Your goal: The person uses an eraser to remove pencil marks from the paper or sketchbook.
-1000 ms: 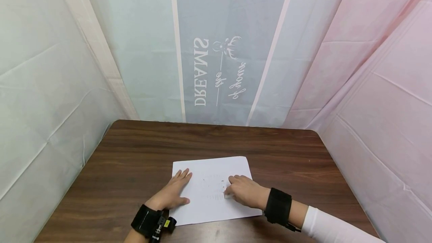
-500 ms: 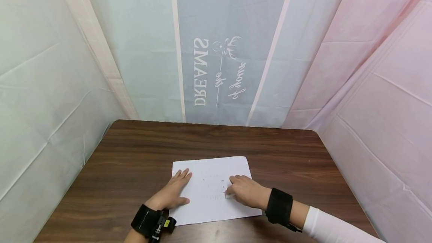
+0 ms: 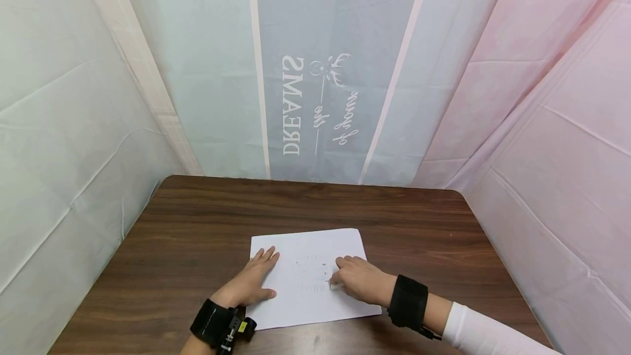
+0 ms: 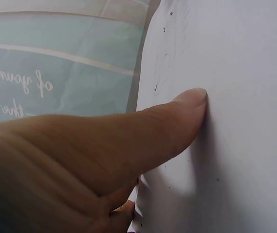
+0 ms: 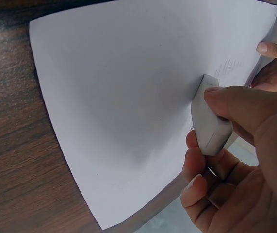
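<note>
A white sheet of paper (image 3: pixel 305 311) lies on the brown table, with faint rows of pencil strokes (image 5: pixel 229 66) and small dark crumbs on it. My right hand (image 3: pixel 359 279) pinches a white eraser (image 5: pixel 208 119) between thumb and fingers, one end down on the paper beside the strokes. In the head view the hand hides most of the eraser. My left hand (image 3: pixel 252 281) rests with fingers spread on the left side of the sheet. The left wrist view shows its thumb (image 4: pixel 177 116) lying on the paper.
The wood-grain table (image 3: pixel 207 207) reaches back to a printed curtain (image 3: pixel 340 15) with mirrored lettering. Pale fabric hangs along the left and right sides. Black bands with small devices wrap both wrists; the left wristband (image 3: pixel 214 323) sits near the sheet's lower left corner.
The right hand with the eraser has shifted very slightly to the right on the paper. The left hand stays in place on the sheet.
</note>
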### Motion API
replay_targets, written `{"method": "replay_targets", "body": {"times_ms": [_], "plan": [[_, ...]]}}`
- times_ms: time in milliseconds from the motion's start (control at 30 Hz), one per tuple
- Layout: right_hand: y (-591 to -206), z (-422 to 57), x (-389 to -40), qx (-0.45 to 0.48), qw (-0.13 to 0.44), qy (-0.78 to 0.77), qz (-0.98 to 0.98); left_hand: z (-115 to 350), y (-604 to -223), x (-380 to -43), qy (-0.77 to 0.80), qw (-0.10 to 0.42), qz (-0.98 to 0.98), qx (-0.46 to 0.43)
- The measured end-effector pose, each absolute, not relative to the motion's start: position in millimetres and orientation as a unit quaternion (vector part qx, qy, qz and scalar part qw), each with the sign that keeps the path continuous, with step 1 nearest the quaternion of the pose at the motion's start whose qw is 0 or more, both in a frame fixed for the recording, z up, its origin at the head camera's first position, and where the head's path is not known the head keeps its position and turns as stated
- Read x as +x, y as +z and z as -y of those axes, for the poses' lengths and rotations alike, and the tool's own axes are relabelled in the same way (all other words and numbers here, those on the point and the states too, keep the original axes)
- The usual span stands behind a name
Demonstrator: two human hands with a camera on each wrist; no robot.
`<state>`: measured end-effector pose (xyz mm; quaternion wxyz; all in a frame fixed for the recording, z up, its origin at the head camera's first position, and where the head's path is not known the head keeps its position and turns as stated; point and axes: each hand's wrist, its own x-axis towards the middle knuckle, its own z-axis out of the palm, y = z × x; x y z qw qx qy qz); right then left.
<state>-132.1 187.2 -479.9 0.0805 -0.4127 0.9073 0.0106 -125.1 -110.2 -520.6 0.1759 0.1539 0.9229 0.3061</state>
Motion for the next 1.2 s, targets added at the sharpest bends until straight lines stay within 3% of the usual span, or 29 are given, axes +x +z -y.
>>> {"method": "replay_targets", "body": {"times_ms": [533, 900, 1200], "plan": [[-479.3, -187.3, -130.7, -0.417, 0.071, 0.014, -0.906, 108.8, -518.2, -122.7, 0.287, 0.172, -0.927, 0.169], [-480.5, -183.7, -132.0, -0.426, 0.022, 0.029, -0.904, 103.7, -512.7, -119.2, 0.269, 0.141, -0.935, 0.182], [-477.4, -164.6, -134.3, -0.443, -0.018, 0.032, -0.896, 97.5, -516.7, -114.1, 0.261, 0.157, -0.931, 0.202]]}}
